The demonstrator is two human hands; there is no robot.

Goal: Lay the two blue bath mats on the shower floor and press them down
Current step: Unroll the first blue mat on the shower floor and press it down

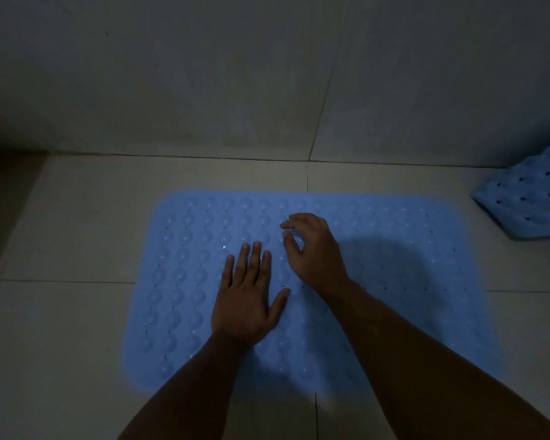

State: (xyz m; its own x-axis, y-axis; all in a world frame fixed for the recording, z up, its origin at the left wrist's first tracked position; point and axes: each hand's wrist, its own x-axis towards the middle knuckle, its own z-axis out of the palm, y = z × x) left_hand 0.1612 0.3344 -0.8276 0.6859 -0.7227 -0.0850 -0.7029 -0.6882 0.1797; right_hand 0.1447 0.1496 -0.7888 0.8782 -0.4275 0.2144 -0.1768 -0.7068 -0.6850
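Lying flat on the tiled shower floor is one blue bath mat, spread out near the wall, and both bare hands are working above its middle part. The left hand is resting palm down on the mat, its fingers straight and a little spread, the thumb pointing to the right; it is gripping nothing. The right hand is reaching further forward, with the wrist bent and the fingers curled downward, the thumb and the first finger coming close together just over the bumps of the mat. Whether these fingertips are touching the mat or pinching something, I cannot tell, because the light is very weak. Both forearms are entering from the bottom edge and are cut off there. The second blue mat is lying crumpled at the right edge, against the wall, and only a part of it is showing. A dark shadow is covering the right half of the flat mat, so its surface there is hard to make out.
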